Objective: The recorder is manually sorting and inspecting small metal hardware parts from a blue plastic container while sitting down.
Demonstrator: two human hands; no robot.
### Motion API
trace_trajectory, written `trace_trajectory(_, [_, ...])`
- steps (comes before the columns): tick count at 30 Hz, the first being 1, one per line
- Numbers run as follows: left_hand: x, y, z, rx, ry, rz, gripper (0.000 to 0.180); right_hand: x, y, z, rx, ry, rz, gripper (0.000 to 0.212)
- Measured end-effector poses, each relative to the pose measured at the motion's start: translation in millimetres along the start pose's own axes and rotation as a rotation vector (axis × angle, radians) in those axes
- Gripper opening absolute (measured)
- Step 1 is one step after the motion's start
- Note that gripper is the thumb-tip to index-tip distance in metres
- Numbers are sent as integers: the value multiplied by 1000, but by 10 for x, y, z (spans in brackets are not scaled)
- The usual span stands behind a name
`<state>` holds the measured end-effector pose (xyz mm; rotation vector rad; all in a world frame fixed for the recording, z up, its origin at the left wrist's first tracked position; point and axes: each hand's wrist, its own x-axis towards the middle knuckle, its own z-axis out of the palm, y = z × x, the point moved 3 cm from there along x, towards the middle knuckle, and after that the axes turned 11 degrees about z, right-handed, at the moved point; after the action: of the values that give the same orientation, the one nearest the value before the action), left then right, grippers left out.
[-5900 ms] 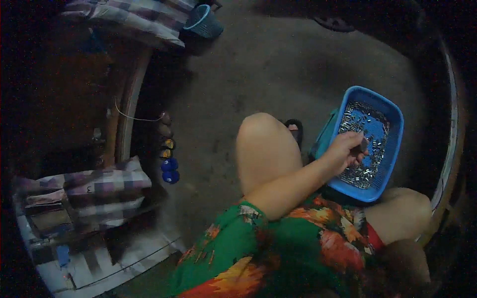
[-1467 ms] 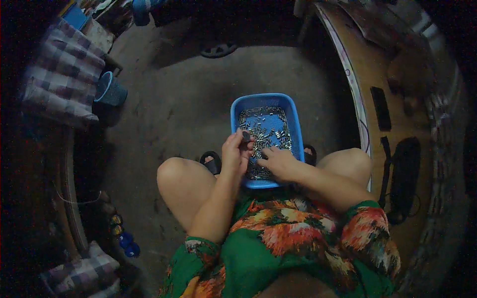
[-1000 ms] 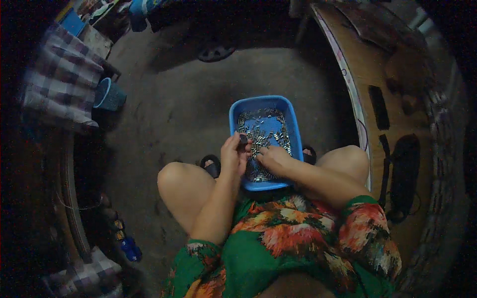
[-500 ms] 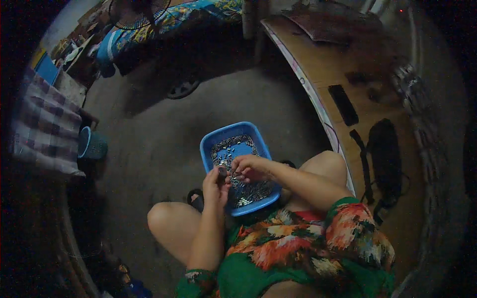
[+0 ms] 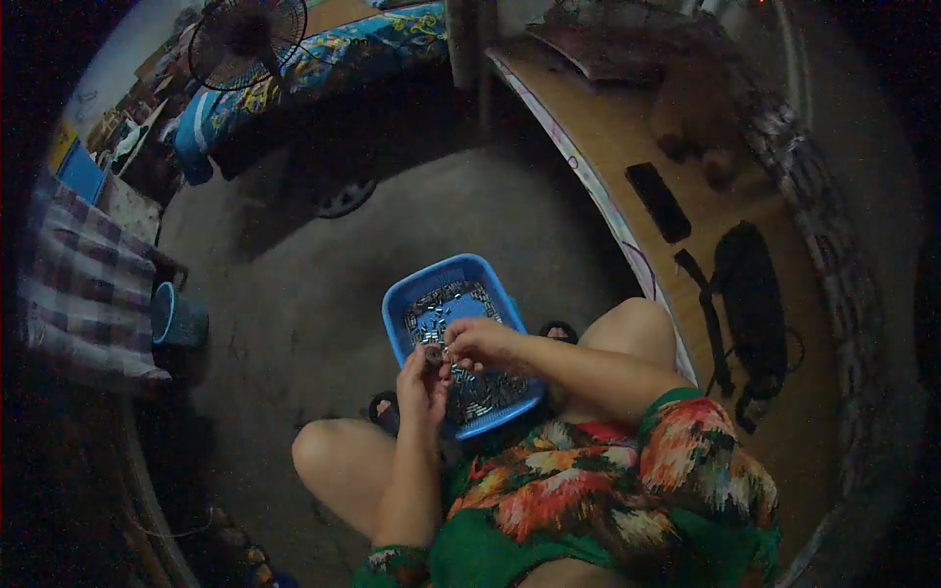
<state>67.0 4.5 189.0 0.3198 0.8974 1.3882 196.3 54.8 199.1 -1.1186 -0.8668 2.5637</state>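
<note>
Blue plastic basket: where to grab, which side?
Probably the blue plastic basket by its long-side rims, from left and right: it's oblong, open-topped and holds many loose small metal pieces, so opposite holds should help keep it level.

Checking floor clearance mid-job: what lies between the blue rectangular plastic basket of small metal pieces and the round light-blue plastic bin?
In the head view, only bare grey floor shows between the blue basket and the round bin.

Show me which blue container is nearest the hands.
The rectangular basket: left hand and right hand are at its opening, and small shiny pieces lie inside. The round bin stands apart beside the checked cloth.
</note>
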Motion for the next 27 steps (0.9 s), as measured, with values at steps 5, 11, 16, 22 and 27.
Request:
trace_trajectory(5, [31,-27,85,-23,-85,5,24,-84,-98,-24,103,3,-66,13])
trace_trajectory(11, [-3,13,110,-26,-79,5,24,-149,-139,15,101,-6,-99,19])
trace_trajectory(16, [-5,-9,87,-63,-44,8,23,-60,-58,-44,86,3,-100,17])
trace_trajectory(22, [23,-44,65,-38,-110,-21,30,-42,-21,-43,-121,114,-112,14])
trace_trajectory(27, [8,-41,85,-85,-111,-32,27,-89,-51,2,-213,164,-153,16])
